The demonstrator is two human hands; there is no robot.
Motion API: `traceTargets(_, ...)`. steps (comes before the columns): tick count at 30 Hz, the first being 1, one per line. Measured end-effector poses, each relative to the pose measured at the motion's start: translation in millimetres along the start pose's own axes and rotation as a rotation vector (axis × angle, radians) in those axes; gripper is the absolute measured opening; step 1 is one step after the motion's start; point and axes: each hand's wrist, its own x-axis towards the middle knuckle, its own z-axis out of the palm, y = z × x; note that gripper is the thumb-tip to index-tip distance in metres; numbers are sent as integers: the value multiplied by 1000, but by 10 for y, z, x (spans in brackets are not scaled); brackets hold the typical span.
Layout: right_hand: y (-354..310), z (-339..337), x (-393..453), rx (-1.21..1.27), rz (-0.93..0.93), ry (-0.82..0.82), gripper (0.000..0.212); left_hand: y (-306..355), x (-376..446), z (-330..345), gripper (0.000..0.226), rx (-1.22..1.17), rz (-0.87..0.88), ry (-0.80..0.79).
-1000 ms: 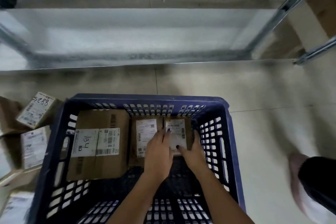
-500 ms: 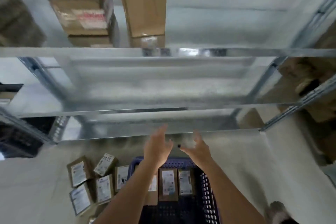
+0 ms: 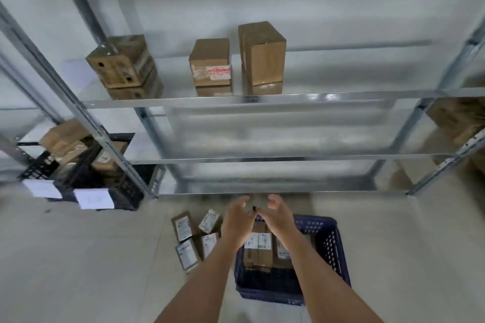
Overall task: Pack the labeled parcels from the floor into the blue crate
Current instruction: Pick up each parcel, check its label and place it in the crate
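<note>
The blue crate (image 3: 332,252) stands on the floor below me with several labeled brown parcels (image 3: 258,246) lying inside it. More labeled parcels (image 3: 186,241) lie on the floor just left of the crate. My left hand (image 3: 237,217) and my right hand (image 3: 277,215) hover side by side high above the crate's far end, fingers loosely curled, holding nothing. My forearms hide part of the crate's left and right sides.
A metal shelving rack (image 3: 262,98) rises in front, with brown boxes (image 3: 210,65) on a middle shelf. Black crates (image 3: 86,173) with white paper tags sit at the left on a low shelf. Pale tiled floor (image 3: 78,257) spreads around the crate.
My hands let go of the parcels in the crate and rose. The view pulled back and up, so the crate looks small and the rack's shelves come into sight.
</note>
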Motion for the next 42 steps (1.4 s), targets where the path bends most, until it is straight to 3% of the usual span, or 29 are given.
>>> traceTargets(10,63,619,-712,-78,86,-161,78,-972,-835,-938,40,16,-218,120)
traceTargets(18,-149,1509,-1065,-123,151,-231,78,-1576,-1121,-1470,46,12,-296,52)
traceTargets(24,-694,2244,-1053,-142,124,-177,70,-2053,-880,-2151,48,25,-276,8)
traceTargets(29,-985,2737,-902,-87,125,-124,83,-2255,-543,-2574,48,19,-217,-68)
traceTargets(32,-1026,2872,-825,-109,133,-114,79,-2386,-351,-2679,50,50,-198,-117)
traceTargets(42,-387,3172,-272,-122,257,-119,80,-3012,140,-2534,53,21,-321,-204)
